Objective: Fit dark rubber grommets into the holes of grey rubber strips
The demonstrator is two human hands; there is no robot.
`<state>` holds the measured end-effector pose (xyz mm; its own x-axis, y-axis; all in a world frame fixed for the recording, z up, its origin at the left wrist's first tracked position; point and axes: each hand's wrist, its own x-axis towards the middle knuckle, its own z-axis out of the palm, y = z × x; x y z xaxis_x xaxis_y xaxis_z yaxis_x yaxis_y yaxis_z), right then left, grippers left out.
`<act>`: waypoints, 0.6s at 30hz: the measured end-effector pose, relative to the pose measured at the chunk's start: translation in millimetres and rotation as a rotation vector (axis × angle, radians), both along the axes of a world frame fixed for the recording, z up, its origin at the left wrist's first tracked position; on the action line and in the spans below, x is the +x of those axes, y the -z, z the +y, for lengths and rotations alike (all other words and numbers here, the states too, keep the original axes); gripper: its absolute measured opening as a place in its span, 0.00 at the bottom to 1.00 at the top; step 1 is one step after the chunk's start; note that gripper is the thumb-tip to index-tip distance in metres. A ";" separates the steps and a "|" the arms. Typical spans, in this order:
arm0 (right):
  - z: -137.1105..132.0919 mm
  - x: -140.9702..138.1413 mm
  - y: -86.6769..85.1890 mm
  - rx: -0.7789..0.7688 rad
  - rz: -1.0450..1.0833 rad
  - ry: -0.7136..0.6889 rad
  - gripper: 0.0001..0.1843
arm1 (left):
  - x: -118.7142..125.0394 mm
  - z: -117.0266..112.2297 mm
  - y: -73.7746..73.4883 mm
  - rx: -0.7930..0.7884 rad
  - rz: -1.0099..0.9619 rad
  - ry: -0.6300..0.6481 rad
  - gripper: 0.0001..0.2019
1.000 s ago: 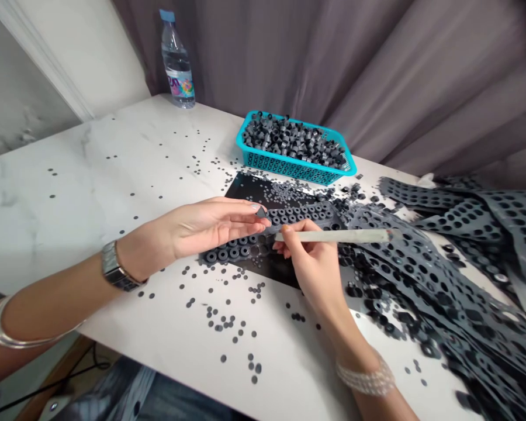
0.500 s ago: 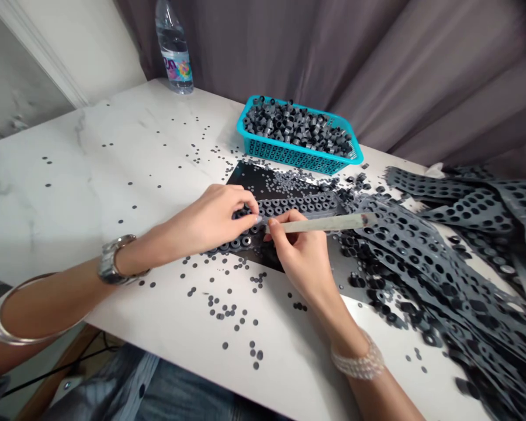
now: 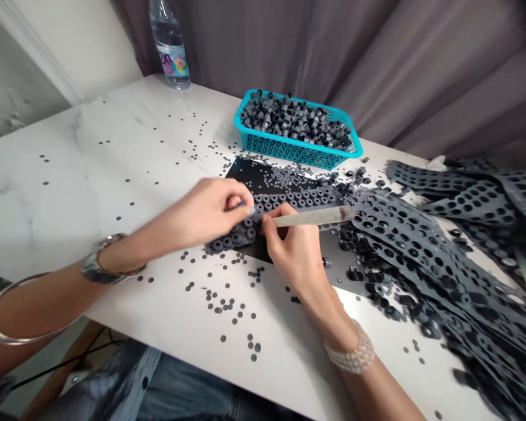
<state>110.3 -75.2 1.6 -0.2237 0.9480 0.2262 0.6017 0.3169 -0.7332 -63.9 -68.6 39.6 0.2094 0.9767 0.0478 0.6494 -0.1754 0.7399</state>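
Observation:
My right hand (image 3: 296,242) is closed around a flat, whitish stick-like tool (image 3: 315,216), its wide end pointing right. The tool's other end is hidden by the fingers. Beneath both hands lies a dark grey rubbery strip (image 3: 300,199) with rows of ring-shaped pieces. My left hand (image 3: 214,207) hovers over the strip's left part with curled fingers, thumb and forefinger pinched together. Whatever they may hold is too small to make out. A small dark cylindrical piece (image 3: 327,262) lies just right of my right hand.
A turquoise basket (image 3: 296,151) full of small grey cylinders stands behind the strip. Punched-out strips (image 3: 403,234) and loose rings pile up at right. Small dark discs (image 3: 228,304) are scattered over the white table (image 3: 158,316). A water bottle (image 3: 172,55) stands at the back left.
The view has shifted slightly. My left fingertips have lifted a little away from the right ones, and the tool has moved slightly left. The small cylindrical piece beside my right hand has come into view.

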 end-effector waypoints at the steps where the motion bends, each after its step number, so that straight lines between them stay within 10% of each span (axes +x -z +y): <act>1: -0.3 -0.3 0.3 -0.016 0.022 0.005 0.11 | -3.0 2.0 -5.0 -0.053 -0.133 -0.070 0.05; 7: 0.2 5.6 0.9 -0.049 0.211 0.083 0.13 | -10.7 16.7 -3.4 -0.570 -0.929 -0.150 0.03; 18: 9.6 20.9 2.3 0.102 0.023 0.140 0.10 | -3.8 12.2 2.0 -0.815 -1.153 -0.147 0.10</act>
<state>131.2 -65.6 -0.8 -0.0847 0.9413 0.3267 0.6287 0.3049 -0.7154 -67.7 -56.4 37.6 0.3360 0.8223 -0.4592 -0.4031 0.5662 0.7190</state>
